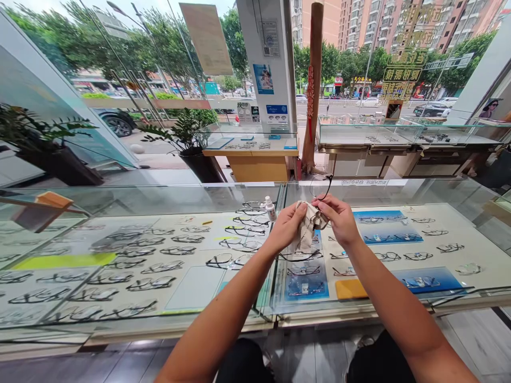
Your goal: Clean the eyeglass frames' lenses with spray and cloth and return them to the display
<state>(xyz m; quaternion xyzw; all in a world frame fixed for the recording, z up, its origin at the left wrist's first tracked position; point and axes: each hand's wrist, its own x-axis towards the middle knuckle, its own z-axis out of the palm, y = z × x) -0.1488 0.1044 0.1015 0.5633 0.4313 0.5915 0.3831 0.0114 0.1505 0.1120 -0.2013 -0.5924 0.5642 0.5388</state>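
Above the glass display counter, my left hand point(289, 222) is closed on a crumpled pale cleaning cloth point(306, 234). My right hand point(338, 217) pinches a pair of dark-framed eyeglasses point(329, 186); one rim sticks up above the fingers. Part of the glasses is hidden behind the cloth and fingers, which touch each other between the two hands. A small white bottle point(270, 209) stands on the counter just left of my left hand.
Under the glass counter top point(223, 199) lie rows of spectacle frames point(151, 283), blue display mats point(381, 226) and a yellow-orange pad point(350, 289). Farther off stand potted plants point(191, 139), a wooden post point(313, 85) and more glass showcases point(367, 133).
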